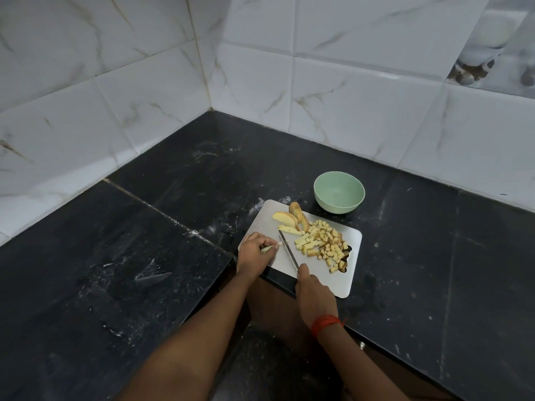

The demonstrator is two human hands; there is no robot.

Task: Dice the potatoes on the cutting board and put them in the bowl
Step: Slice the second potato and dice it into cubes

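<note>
Pale yellow strip of potato (pixel 270 248), pinched in the left hand (pixel 256 251) low on the left edge of the cutting board (pixel 344 276), its long axis running left to right across the frame and its free end poking out toward the knife (pixel 289 250). The blade lies across that line, close to right angles, tip up toward the middle of the frame, handle down in the right hand (pixel 314 287), whose fingers are wrapped round it. Blade sits just right of the strip's tip, so the cut, I'd say, turns on feeding the strip rightward under the edge, small bites off the end. Left fingertips are close to the steel there, and that's the thing to watch. Right of the knife, the diced pile (pixel 324 244) spreads over the middle of the board, and a few uncut slices (pixel 289 219) wait at its upper corner. Green bowl (pixel 338 195) stands on the dark surface (pixel 173 227) just beyond the board's upper edge, nothing in it that I can see, nearer the right hand than the left.
</note>
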